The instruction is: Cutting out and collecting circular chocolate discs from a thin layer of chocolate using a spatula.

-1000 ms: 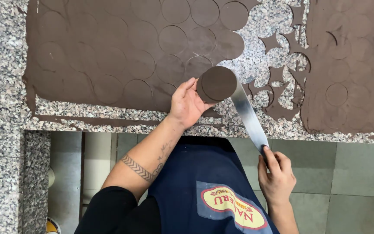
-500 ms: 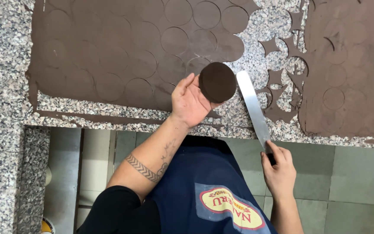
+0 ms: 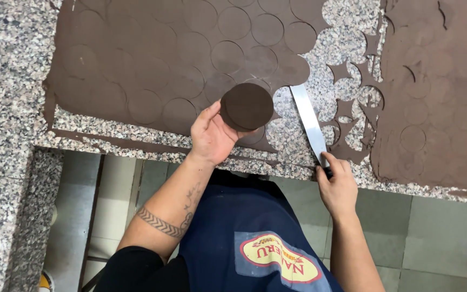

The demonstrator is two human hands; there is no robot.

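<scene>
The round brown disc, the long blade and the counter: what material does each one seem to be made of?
The round disc in the left hand looks like soft brown dough, matte and smooth, cut from the scored dough sheet. The long blade in the right hand looks like metal: pale, flat, slightly shiny. The counter seems to be polished granite, speckled grey and pink.

— How many dough sheets lie on the counter?
— Two: a large sheet point(image 3: 152, 70) and another sheet point(image 3: 439, 92)
— And tools?
— One metal spatula point(image 3: 309, 121), plus one lifted dough disc point(image 3: 247, 106)
</scene>
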